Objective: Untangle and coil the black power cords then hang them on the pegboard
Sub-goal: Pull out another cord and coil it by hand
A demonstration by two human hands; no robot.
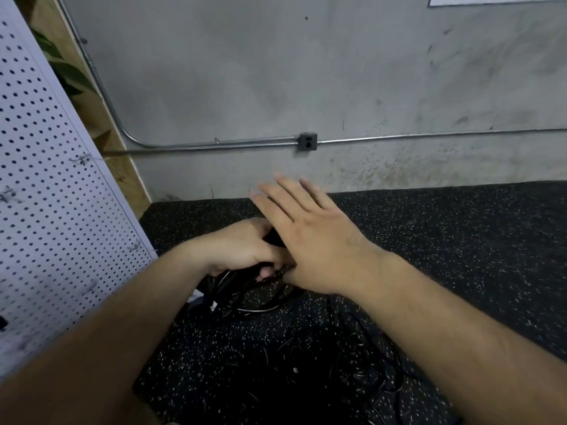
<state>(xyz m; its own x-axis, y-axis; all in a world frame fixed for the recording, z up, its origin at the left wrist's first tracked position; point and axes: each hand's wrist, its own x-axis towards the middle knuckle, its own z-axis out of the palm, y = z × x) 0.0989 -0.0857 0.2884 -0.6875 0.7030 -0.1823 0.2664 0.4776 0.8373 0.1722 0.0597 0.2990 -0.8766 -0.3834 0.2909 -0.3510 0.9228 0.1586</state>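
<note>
Plainly, the left hand [242,248] grips the cords [242,291] at centre while the right hand [310,240] lies straight-fingered over them, so loose loops trailing toward 5 o'clock could snag and tug them free.

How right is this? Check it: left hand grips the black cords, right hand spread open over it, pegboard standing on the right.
One slip: the pegboard stands on the left, not the right, as the head view shows. The rest holds: the left hand grips the black cords, and the right hand is spread open over it.
</note>
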